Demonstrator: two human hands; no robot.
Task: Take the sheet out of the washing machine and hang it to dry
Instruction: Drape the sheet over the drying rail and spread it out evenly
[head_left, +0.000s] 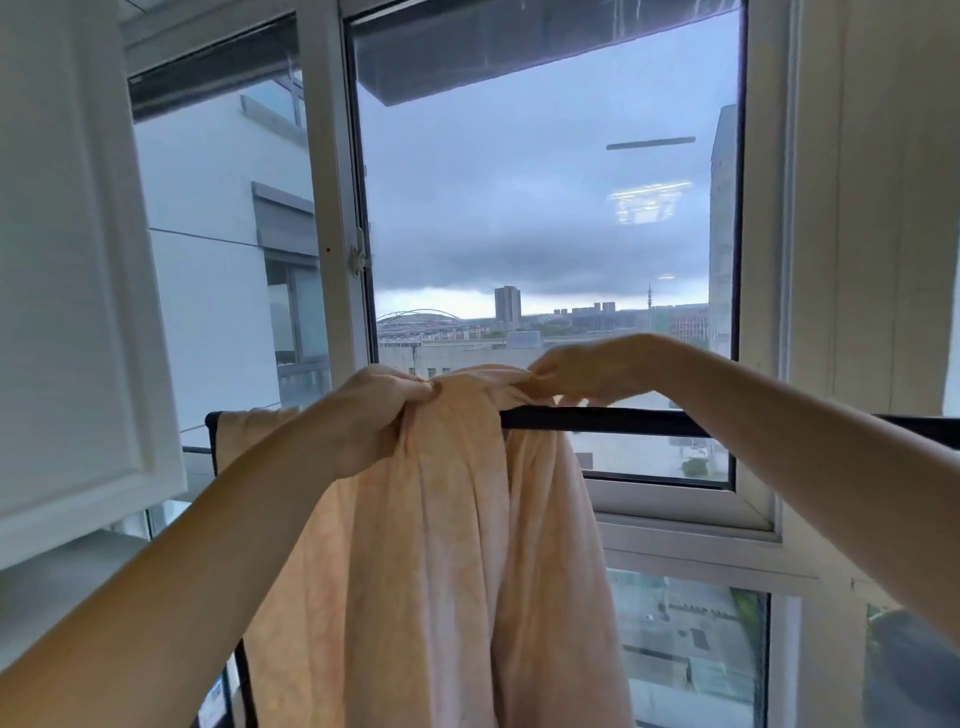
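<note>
A pale peach sheet (457, 545) hangs bunched over the black horizontal bar (613, 420) of a drying rack, its folds falling toward the bottom of the view. My left hand (374, 415) grips a gathered fold at the top of the sheet, just left of the bunch's peak. My right hand (582, 371) pinches the sheet's upper edge above the bar, to the right of the peak. A flatter part of the sheet drapes over the bar's left end. The washing machine is out of view.
Behind the rack stands a large window (550, 218) with white frames, looking out over buildings. A white cabinet door (67, 270) stands close on the left. The rack's black upright (244, 686) runs down at lower left. A pale wall (872, 208) is on the right.
</note>
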